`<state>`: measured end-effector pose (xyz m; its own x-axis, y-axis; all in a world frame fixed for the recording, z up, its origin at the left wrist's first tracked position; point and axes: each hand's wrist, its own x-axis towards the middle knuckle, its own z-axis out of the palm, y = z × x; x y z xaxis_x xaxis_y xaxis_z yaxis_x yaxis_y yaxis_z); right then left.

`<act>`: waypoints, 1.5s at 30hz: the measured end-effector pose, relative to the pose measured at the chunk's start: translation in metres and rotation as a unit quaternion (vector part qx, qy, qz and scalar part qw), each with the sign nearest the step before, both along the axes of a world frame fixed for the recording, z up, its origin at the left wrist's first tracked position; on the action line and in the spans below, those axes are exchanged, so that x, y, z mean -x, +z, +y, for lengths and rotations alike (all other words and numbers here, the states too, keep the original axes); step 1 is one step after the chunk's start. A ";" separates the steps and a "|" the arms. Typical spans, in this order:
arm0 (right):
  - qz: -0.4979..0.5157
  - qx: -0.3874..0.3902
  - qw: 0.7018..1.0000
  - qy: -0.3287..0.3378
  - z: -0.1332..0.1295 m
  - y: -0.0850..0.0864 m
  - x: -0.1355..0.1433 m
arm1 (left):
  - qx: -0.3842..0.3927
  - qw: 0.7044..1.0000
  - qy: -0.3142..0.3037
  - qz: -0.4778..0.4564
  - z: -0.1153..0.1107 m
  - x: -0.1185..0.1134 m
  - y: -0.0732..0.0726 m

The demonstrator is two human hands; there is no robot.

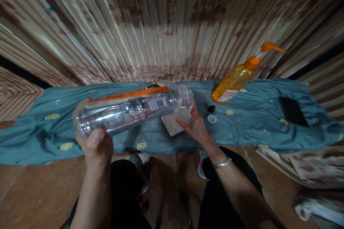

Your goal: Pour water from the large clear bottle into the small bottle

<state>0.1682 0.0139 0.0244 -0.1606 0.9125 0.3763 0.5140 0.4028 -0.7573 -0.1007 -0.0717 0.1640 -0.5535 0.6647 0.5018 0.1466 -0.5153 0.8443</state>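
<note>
Head view: hands tilt clear bottle (129,111) over cup (185,109)

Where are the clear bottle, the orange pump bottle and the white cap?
clear bottle (129,109): head view, middle of its body.
orange pump bottle (236,80): head view, on its amber body.
white cap (212,118): head view, cap centre, on the cloth.

Bottle (129,109) lies tipped on its side across my front, base in my left hand (94,146), neck at my right hand (195,125). Box (173,125) on the bench (40,139) under the neck. Right of it two caps (211,113), pump bottle (236,78) behind them, phone (292,111) far right.
</note>
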 end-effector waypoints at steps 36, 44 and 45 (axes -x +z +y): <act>0.007 0.021 1.000 -0.004 -0.001 0.004 0.001 | -0.009 1.000 0.000 -0.021 0.001 0.001 0.000; 0.046 0.023 0.999 0.011 -0.002 0.005 0.002 | -0.022 1.000 -0.013 -0.008 0.000 0.001 0.001; 0.047 0.023 0.999 0.010 -0.002 0.005 0.002 | -0.021 1.000 -0.013 -0.005 0.000 0.001 0.002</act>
